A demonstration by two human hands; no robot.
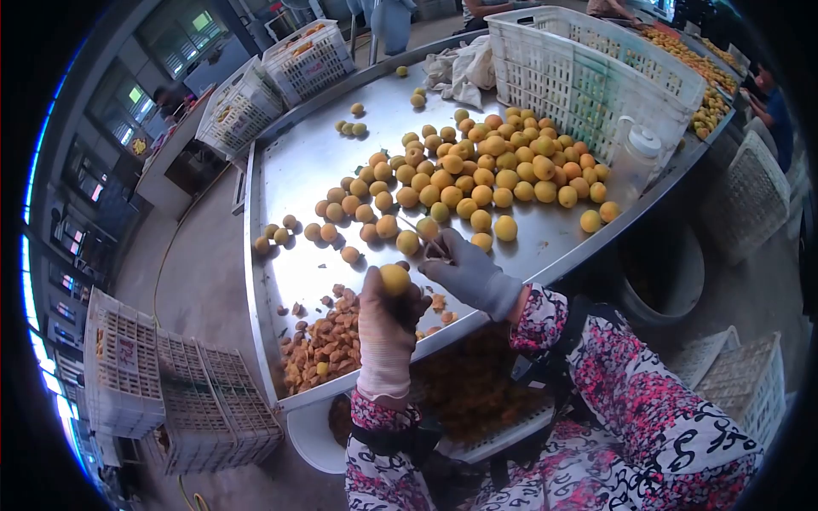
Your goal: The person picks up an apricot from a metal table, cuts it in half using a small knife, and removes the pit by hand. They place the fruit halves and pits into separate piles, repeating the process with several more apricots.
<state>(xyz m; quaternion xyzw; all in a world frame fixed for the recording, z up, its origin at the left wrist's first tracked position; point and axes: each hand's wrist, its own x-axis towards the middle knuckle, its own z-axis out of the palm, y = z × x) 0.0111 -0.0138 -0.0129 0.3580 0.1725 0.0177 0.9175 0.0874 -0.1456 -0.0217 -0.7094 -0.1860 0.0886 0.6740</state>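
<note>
My left hand (380,320), in a pale glove with dark fingers, is closed around a yellow-orange apricot (394,279). Close by on its right, my right hand (474,274) wears a grey glove. Its fingers are pinched on a thin metal tool, whose shape is mostly hidden. Just beyond both hands, a broad heap of apricots (477,175) spreads over the metal table (298,183). Left of my left hand lies a pile of brown apricot pits (328,336), with one small yellow piece among them.
A large white crate (588,81) and a lidded clear plastic jar (635,162) stand at the table's right side. A crumpled cloth (460,72) lies at the back. Below the near edge is a container of brown pieces (477,392). Stacked crates (128,362) stand left; other people work farther off.
</note>
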